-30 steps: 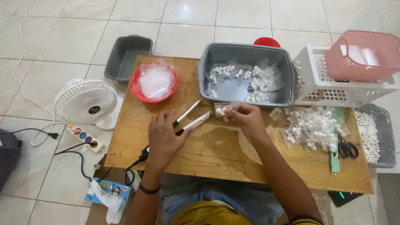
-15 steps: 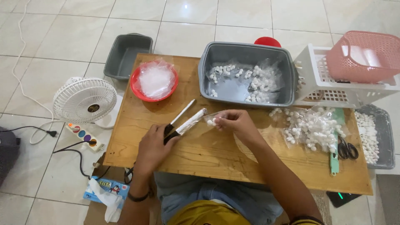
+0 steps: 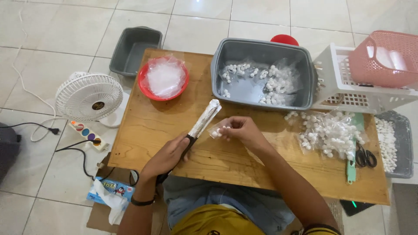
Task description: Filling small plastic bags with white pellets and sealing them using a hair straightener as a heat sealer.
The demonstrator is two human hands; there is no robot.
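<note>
My left hand (image 3: 167, 156) is clamping the sealer (image 3: 201, 125) shut near the bench (image 3: 148, 130) middle; my right hand (image 3: 241, 129) is pinching the small bag (image 3: 219, 129) beside its bar, keeping the beads inside.

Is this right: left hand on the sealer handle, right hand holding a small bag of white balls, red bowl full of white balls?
Not quite. In the head view the red bowl holds clear plastic bags, not white balls. The rest stands: the left hand grips the sealer by its dark handle, and the right hand holds a small bag of white balls.
</note>
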